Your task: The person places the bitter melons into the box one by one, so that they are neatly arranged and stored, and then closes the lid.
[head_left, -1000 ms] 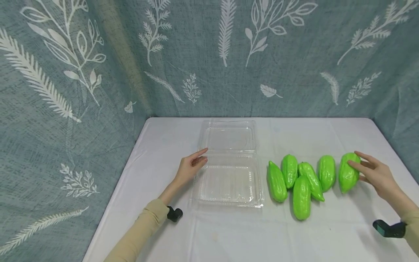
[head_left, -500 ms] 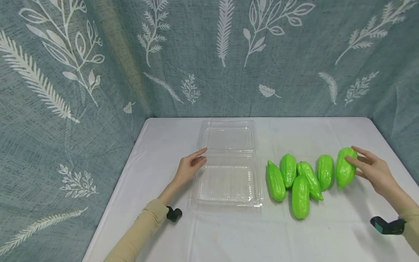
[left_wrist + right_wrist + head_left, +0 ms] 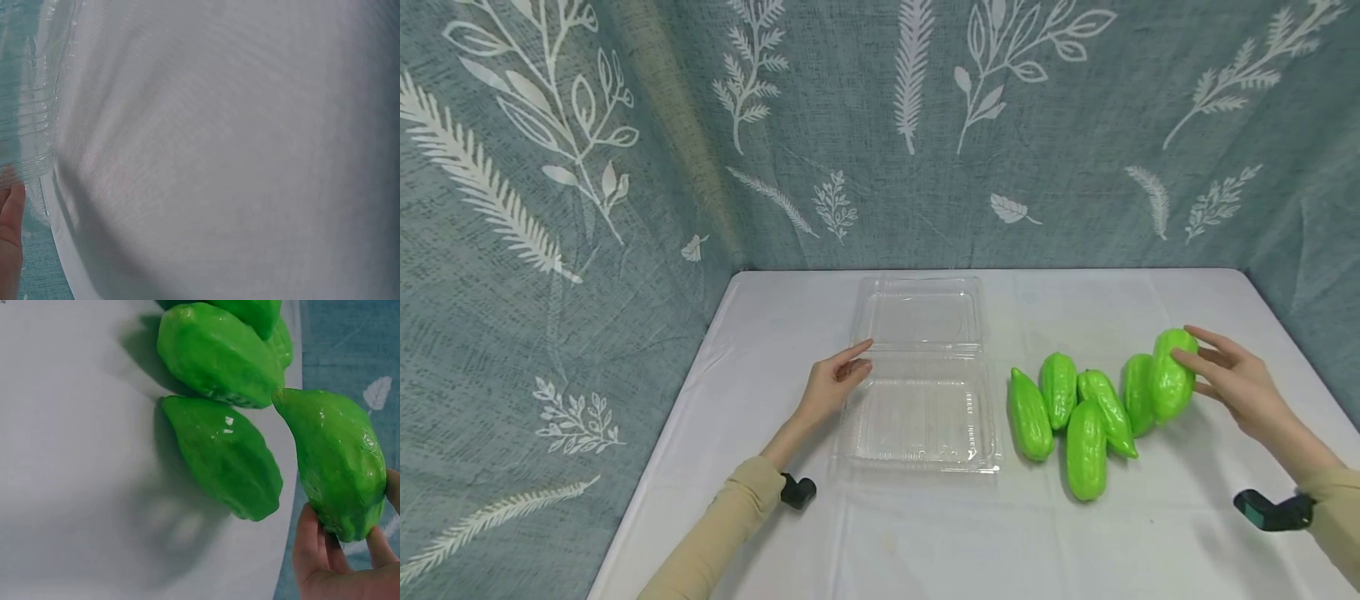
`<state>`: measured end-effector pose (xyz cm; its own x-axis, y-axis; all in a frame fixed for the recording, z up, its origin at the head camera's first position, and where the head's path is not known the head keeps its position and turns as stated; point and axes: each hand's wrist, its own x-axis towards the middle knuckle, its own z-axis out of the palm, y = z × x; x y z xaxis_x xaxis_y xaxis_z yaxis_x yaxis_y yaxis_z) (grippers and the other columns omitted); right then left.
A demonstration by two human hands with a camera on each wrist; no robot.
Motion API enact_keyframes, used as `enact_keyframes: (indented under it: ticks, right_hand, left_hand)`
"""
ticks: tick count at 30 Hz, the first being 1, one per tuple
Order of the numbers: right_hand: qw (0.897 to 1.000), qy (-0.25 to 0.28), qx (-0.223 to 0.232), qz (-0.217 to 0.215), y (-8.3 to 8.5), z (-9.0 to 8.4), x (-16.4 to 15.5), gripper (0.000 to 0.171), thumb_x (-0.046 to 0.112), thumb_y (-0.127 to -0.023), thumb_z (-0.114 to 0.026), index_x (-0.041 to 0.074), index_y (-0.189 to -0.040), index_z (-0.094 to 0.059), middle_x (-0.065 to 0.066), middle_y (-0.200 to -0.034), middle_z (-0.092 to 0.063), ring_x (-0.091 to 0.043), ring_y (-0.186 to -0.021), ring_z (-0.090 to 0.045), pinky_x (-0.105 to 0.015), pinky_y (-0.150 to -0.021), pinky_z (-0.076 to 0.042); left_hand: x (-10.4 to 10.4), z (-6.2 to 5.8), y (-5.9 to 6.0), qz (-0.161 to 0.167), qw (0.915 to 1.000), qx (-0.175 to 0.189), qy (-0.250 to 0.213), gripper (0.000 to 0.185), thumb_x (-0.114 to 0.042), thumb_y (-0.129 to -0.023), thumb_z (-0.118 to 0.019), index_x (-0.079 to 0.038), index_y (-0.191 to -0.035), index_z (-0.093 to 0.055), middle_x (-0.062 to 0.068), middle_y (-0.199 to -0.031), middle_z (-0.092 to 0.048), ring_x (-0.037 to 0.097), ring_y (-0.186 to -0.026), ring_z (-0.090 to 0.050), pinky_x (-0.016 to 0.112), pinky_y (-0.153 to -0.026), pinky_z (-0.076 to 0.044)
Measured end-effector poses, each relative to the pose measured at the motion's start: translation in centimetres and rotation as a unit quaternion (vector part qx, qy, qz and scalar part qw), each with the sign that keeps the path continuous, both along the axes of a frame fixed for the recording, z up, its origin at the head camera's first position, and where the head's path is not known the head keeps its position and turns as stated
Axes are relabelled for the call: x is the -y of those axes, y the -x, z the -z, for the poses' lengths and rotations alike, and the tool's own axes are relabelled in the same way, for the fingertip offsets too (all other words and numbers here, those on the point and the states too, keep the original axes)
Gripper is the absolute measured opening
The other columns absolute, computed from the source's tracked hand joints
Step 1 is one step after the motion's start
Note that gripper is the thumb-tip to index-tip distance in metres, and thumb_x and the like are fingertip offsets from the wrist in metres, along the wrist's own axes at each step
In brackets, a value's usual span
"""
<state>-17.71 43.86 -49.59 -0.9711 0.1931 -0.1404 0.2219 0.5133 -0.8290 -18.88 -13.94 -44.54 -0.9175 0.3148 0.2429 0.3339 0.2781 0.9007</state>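
My right hand (image 3: 1243, 379) holds a glossy bright green fruit (image 3: 1172, 375), ridged and pointed at one end, between thumb and fingers. It is raised off the table and partly covers another green fruit (image 3: 1137, 396) behind it. In the right wrist view the held fruit (image 3: 337, 462) has its narrow tip to the upper left. On the left, my left hand (image 3: 831, 387) reaches to the left edge of a clear plastic clamshell container (image 3: 917, 421), near the hinge, fingers nearly straight. Its lid (image 3: 921, 317) lies folded back. In the left wrist view, fingertips (image 3: 12, 203) meet the container's edge.
Several more green fruits lie on the white-covered table (image 3: 940, 542) right of the container; one fruit (image 3: 1030, 415) is closest to it. A patterned blue-green curtain (image 3: 850, 125) hangs behind the table and along its sides.
My right hand has lifted its green fruit and moved left, bringing it over the neighbouring fruit. The left hand and the container stay where they were.
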Motion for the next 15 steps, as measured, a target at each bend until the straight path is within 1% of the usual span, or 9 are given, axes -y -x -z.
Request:
enact_keyframes:
  ticks: [3, 6, 10, 15]
  right_hand:
    - [1.0, 0.017, -0.001, -0.006, 0.2, 0.0, 0.4, 0.065, 0.05, -0.082, -0.055, 0.039, -0.139, -0.025, -0.019, -0.143, -0.024, -0.018, -0.114, -0.041, -0.016, -0.069, -0.052]
    - [0.999, 0.03, -0.002, -0.015, 0.4, -0.1, 1.0, 0.064, 0.049, -0.083, -0.055, 0.04, -0.138, -0.025, -0.015, -0.145, -0.022, -0.03, -0.125, -0.032, -0.017, -0.071, -0.052]
    - [0.999, 0.039, -0.006, -0.027, 1.0, -0.1, 1.8, 0.064, 0.049, -0.083, -0.056, 0.04, -0.138, -0.025, -0.012, -0.146, -0.021, -0.035, -0.129, -0.025, -0.017, -0.073, -0.051]
    - [0.999, 0.034, -0.013, -0.04, 1.5, -0.1, 2.9, 0.063, 0.049, -0.083, -0.056, 0.04, -0.138, -0.026, -0.011, -0.145, -0.022, -0.034, -0.128, -0.026, -0.024, -0.077, -0.052]
  left_hand:
    - [-0.1, 0.1, 0.0, -0.002, 0.9999, -0.009, 0.008, 0.037, 0.001, -0.086, -0.055, 0.007, -0.123, -0.049, 0.026, -0.123, -0.05, 0.037, -0.103, -0.056, 0.031, -0.085, -0.049]
    - [-0.1, 0.1, -0.1, -0.002, 0.9998, -0.016, 0.014, 0.038, 0.0, -0.087, -0.055, 0.007, -0.123, -0.049, 0.025, -0.124, -0.05, 0.037, -0.103, -0.056, 0.033, -0.086, -0.049]
    - [-0.1, 0.1, -0.1, -0.004, 0.9997, -0.015, 0.018, 0.038, 0.0, -0.087, -0.055, 0.006, -0.124, -0.049, 0.024, -0.125, -0.05, 0.035, -0.104, -0.057, 0.032, -0.087, -0.049]
    - [-0.1, 0.1, 0.0, -0.004, 0.9997, -0.015, 0.019, 0.038, 0.0, -0.087, -0.055, 0.006, -0.124, -0.049, 0.023, -0.125, -0.05, 0.033, -0.104, -0.057, 0.031, -0.086, -0.049]
